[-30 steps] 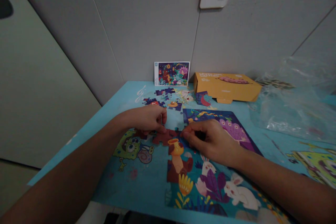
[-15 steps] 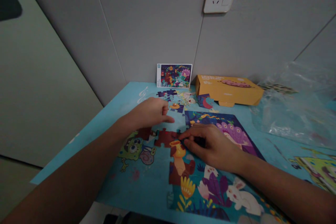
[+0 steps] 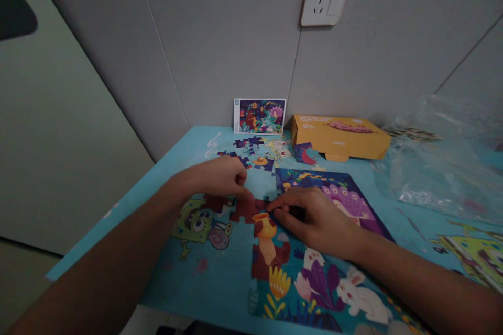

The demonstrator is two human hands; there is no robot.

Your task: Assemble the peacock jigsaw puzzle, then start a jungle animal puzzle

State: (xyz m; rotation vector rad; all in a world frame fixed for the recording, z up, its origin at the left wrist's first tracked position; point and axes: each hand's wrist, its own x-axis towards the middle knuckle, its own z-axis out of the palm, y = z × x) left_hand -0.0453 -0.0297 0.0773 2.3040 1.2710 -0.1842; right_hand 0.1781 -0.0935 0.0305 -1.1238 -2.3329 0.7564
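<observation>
My left hand (image 3: 222, 175) has its fingers curled in, and its thumb reaches down onto a red-brown puzzle piece (image 3: 242, 212). That piece lies at the left edge of the partly joined jigsaw puzzle (image 3: 304, 288), above an orange pot picture. My right hand (image 3: 314, 214) rests on the puzzle, index finger and thumb pinched together at the red-brown piece's right end. The fingertips partly cover the join, so I cannot tell whether the pieces lock. Another dark red piece (image 3: 216, 202) lies under the left wrist, partly hidden.
Several loose pieces (image 3: 263, 162) lie at the back, with a red-and-blue one (image 3: 305, 153) by the yellow box (image 3: 340, 136). A picture card (image 3: 259, 116) leans against the wall. Clear plastic bags (image 3: 440, 178) lie at the right on the blue, cartoon-printed table (image 3: 188, 282).
My left hand has come down, bringing its thumb from above the table onto the red-brown piece. The right hand stays in nearly the same place. The view has shifted slightly.
</observation>
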